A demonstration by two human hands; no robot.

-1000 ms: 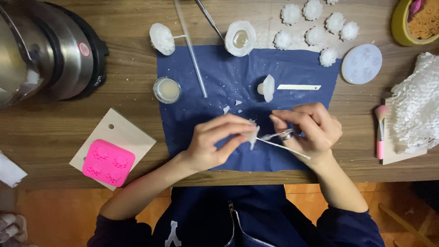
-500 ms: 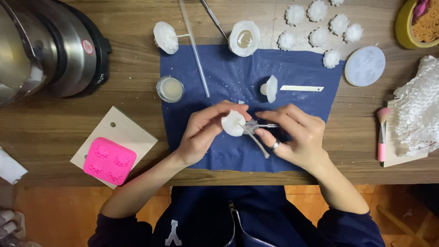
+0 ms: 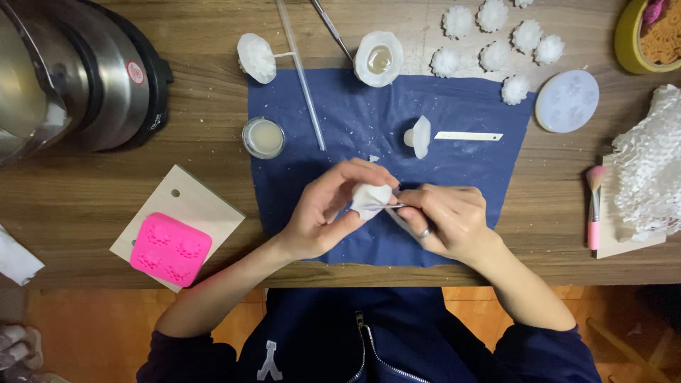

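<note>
We record both hands working over the lower middle of a dark blue cloth [image 3: 454, 106] spread on the wooden counter [image 3: 142, 206]. The left hand [image 3: 326, 213] has its fingers curled closed around a small white flower-shaped piece [image 3: 370, 198], held just above the cloth, thumb and forefinger pinching its near side. The right hand [image 3: 447, 223] has its fingers closed on a thin metal tool [image 3: 396, 206]; we cannot tell its exact kind.

Key relation: the white piece sits immediately to the left of the right-hand fingers, and the tool's tip touches the piece's right edge. The tool's long axis runs roughly left to right, tilting slightly down toward the right hand. The left hand is nearer the piece, being in full contact; the right reaches it only through the tool.

Around them we note:
- a similar white piece on a stub [image 3: 420, 136] standing on the cloth above the hands, with a flat white strip [image 3: 468, 135] just beside it;
- a small round jar [image 3: 263, 137] at the cloth's left edge, and a long clear rod [image 3: 301, 74] lying near it;
- a cluster of finished white flowers [image 3: 496, 32] at upper right, near a pale round mould [image 3: 567, 101];
- a pink silicone mould [image 3: 170, 249] on a light board at lower left, well apart from the hands;
- a metal pot [image 3: 64, 71] at far left.
</note>
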